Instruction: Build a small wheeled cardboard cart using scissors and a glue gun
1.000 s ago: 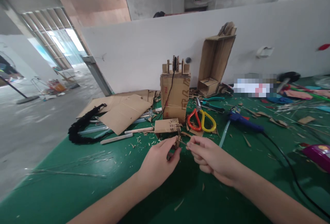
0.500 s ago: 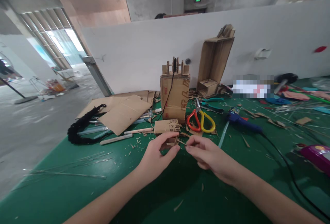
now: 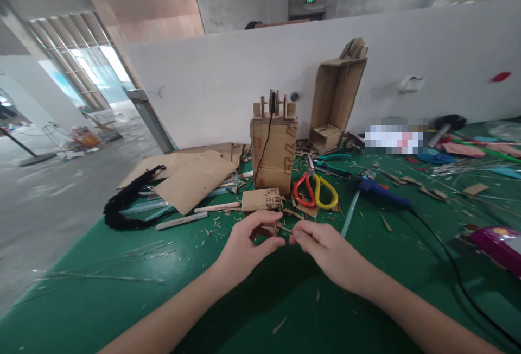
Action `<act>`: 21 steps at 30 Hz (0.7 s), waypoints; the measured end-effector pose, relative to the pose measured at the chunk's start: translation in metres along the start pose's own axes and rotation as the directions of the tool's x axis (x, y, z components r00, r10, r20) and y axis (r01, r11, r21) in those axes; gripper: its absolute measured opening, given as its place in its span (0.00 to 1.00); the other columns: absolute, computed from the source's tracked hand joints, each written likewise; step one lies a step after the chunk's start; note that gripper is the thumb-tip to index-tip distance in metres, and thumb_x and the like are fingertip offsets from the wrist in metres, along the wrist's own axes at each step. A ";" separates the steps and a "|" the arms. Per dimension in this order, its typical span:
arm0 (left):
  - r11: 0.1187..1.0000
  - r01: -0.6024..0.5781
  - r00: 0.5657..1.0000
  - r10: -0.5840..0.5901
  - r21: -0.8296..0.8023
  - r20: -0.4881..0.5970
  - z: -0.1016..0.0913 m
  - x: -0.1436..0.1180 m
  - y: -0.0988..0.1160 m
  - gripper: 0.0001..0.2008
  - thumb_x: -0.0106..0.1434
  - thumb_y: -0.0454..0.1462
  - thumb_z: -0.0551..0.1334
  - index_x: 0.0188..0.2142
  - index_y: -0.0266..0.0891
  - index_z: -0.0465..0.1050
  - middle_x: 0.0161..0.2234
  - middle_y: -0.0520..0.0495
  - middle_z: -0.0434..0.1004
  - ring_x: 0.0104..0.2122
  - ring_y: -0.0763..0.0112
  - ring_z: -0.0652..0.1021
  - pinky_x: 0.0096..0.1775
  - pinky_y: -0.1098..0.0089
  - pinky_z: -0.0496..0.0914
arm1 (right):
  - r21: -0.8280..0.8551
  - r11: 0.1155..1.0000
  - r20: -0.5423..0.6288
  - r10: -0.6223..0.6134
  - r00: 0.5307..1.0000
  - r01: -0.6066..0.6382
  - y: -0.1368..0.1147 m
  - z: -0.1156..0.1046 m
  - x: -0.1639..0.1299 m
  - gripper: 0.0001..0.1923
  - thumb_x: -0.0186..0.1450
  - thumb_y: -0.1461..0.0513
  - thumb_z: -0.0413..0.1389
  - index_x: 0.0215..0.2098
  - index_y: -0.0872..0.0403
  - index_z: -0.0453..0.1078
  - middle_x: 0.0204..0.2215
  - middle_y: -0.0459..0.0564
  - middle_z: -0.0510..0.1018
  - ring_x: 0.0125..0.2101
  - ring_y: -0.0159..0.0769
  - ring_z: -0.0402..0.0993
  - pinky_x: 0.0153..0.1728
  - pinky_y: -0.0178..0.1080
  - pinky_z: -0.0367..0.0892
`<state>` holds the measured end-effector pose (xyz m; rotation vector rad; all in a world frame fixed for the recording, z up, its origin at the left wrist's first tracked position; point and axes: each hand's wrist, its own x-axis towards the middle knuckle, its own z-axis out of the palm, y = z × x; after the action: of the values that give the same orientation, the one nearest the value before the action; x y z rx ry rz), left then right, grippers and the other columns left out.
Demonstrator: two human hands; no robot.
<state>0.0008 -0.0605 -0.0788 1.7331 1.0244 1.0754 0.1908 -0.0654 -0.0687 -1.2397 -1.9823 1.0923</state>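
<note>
- Green worktop (image 3: 122, 299), littered with cardboard scraps, under a white partition.
- I see my left hand (image 3: 244, 248) pinching a small cardboard piece (image 3: 275, 229), just in front of the flat cardboard box (image 3: 261, 200).
- My right hand (image 3: 325, 251) grips a thin stick (image 3: 286, 228) poked at that piece.
- Since a second ago both hands have edged slightly away from me, pinch unchanged; I judge the fitting still underway.
- Scissors (image 3: 315, 191) lie beyond.

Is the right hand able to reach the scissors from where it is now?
Probably yes: the scissors lie flat just beyond the right hand with nothing between, but its fingers pinch a thin stick.
</note>
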 end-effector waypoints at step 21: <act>0.998 0.053 0.998 -0.052 0.017 -0.041 -0.002 0.001 -0.001 0.16 0.56 0.37 0.63 0.45 0.39 0.67 0.45 0.44 0.74 0.43 0.66 0.76 0.45 0.63 0.72 | -0.307 0.920 -0.220 -0.316 0.923 0.242 0.011 0.003 0.003 0.07 0.68 0.65 0.45 0.33 0.52 0.63 0.30 0.46 0.67 0.31 0.32 0.66 0.32 0.37 0.62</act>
<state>-0.0004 -0.0588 -0.0786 1.6958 1.1019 1.0750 0.1920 -0.0608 -0.0795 -1.1197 -2.0660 0.4925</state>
